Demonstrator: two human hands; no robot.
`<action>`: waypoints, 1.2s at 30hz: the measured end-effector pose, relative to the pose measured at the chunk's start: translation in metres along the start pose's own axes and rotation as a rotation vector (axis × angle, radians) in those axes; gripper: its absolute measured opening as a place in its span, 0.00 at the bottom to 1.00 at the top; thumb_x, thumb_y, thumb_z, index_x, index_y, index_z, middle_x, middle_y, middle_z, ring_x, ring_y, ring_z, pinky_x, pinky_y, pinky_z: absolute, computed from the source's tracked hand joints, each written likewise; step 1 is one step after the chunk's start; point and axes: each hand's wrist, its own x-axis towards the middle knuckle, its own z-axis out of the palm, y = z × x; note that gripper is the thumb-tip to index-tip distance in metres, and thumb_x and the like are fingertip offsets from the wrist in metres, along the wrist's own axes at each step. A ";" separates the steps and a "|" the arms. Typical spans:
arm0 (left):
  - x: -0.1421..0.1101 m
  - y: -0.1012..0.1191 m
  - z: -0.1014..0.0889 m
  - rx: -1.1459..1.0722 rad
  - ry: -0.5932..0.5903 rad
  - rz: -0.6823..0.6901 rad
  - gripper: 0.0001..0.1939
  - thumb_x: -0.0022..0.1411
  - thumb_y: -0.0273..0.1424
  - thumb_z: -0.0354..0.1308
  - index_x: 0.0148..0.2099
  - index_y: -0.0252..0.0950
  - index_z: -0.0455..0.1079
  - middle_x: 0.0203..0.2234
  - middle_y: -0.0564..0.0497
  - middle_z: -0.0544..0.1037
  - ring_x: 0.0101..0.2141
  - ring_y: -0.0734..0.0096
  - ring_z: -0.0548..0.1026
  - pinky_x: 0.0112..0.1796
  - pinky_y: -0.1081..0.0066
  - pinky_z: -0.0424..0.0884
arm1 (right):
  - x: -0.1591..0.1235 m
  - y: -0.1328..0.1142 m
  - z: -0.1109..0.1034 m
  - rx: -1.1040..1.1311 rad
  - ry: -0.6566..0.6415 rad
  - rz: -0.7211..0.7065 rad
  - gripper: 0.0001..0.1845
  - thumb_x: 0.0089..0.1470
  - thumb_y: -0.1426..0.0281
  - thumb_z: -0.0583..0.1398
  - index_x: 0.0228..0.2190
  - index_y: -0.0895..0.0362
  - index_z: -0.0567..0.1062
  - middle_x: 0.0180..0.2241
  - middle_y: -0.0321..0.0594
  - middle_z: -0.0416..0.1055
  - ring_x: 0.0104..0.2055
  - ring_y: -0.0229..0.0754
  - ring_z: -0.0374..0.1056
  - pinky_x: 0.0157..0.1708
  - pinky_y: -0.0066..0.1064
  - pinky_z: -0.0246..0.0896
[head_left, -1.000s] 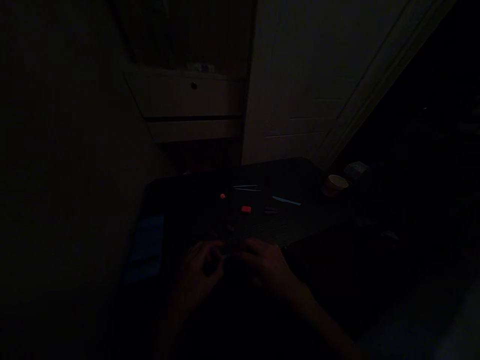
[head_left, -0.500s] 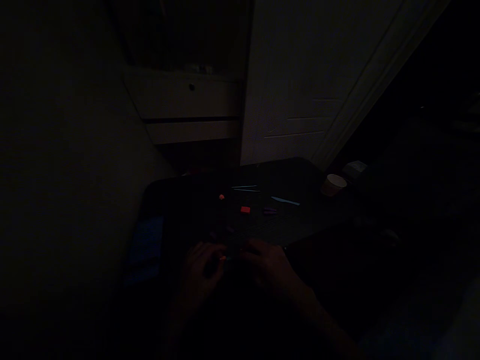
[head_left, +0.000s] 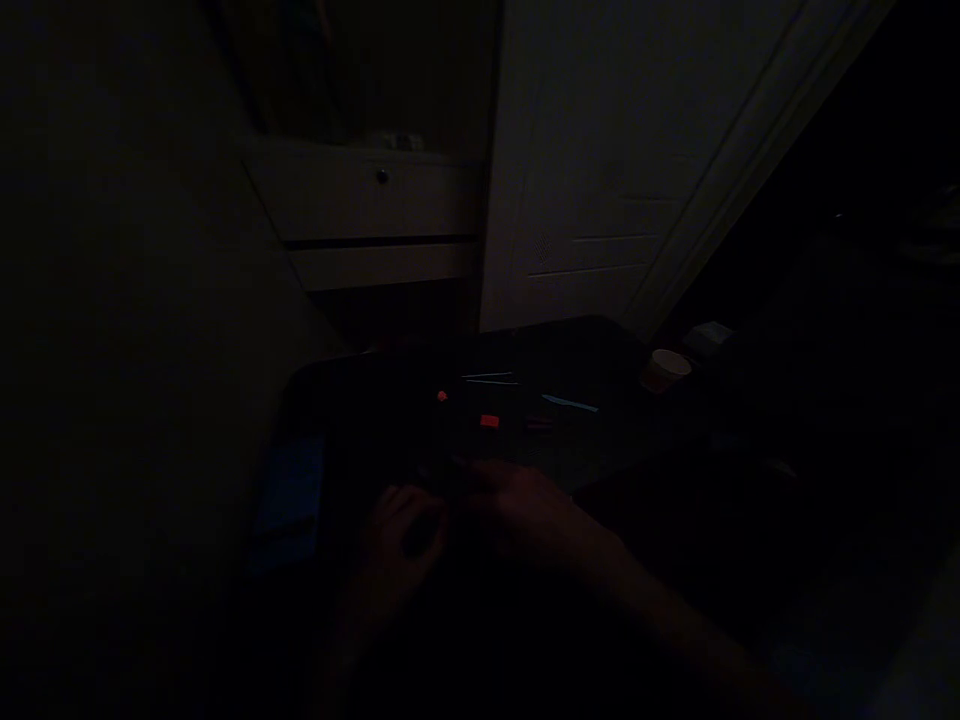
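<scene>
The scene is very dark. My left hand (head_left: 405, 545) and my right hand (head_left: 525, 510) are close together over the near edge of a dark table (head_left: 600, 450). The left hand's fingers look curled; what they hold is too dark to make out. The right hand reaches forward, and its fingers are lost in the gloom. Beyond the hands lie a small red block (head_left: 489, 422), a tiny orange-red bit (head_left: 442, 397) and a purple piece (head_left: 538, 424).
Thin pale sticks (head_left: 491, 378) and a light blue strip (head_left: 570, 404) lie farther back. A paper cup (head_left: 666, 366) stands at the table's right corner. A blue object (head_left: 289, 495) lies at the left. Behind are a white drawer unit (head_left: 367, 205) and a door (head_left: 600, 170).
My right hand has shifted forward and slightly left over the table. The small bright spot between my fingers half a second ago no longer shows. The view has dimmed a little.
</scene>
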 end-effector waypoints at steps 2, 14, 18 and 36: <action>0.000 0.000 0.000 0.001 0.001 0.005 0.04 0.67 0.29 0.63 0.42 0.42 0.79 0.37 0.52 0.85 0.40 0.61 0.82 0.42 0.60 0.78 | 0.000 0.001 -0.001 0.069 0.037 -0.030 0.13 0.64 0.80 0.62 0.47 0.60 0.84 0.55 0.52 0.77 0.51 0.50 0.77 0.48 0.35 0.71; -0.004 -0.005 0.000 0.009 0.010 0.027 0.07 0.66 0.28 0.62 0.44 0.42 0.80 0.39 0.50 0.87 0.41 0.59 0.84 0.45 0.58 0.81 | 0.005 0.012 0.035 0.561 0.352 -0.034 0.06 0.62 0.73 0.71 0.42 0.56 0.84 0.42 0.41 0.84 0.44 0.43 0.81 0.47 0.29 0.72; -0.005 -0.001 0.000 0.012 0.008 0.007 0.06 0.68 0.29 0.64 0.45 0.43 0.80 0.39 0.51 0.87 0.42 0.60 0.84 0.47 0.57 0.81 | 0.000 0.017 0.041 0.578 0.350 -0.017 0.04 0.68 0.72 0.67 0.44 0.54 0.83 0.43 0.39 0.85 0.45 0.42 0.82 0.48 0.29 0.72; -0.001 0.003 0.001 0.027 0.033 0.030 0.07 0.67 0.27 0.63 0.45 0.42 0.80 0.38 0.52 0.87 0.39 0.61 0.84 0.43 0.59 0.81 | 0.003 0.015 0.037 0.487 0.272 0.023 0.07 0.69 0.76 0.64 0.46 0.55 0.79 0.45 0.43 0.84 0.46 0.44 0.82 0.46 0.29 0.71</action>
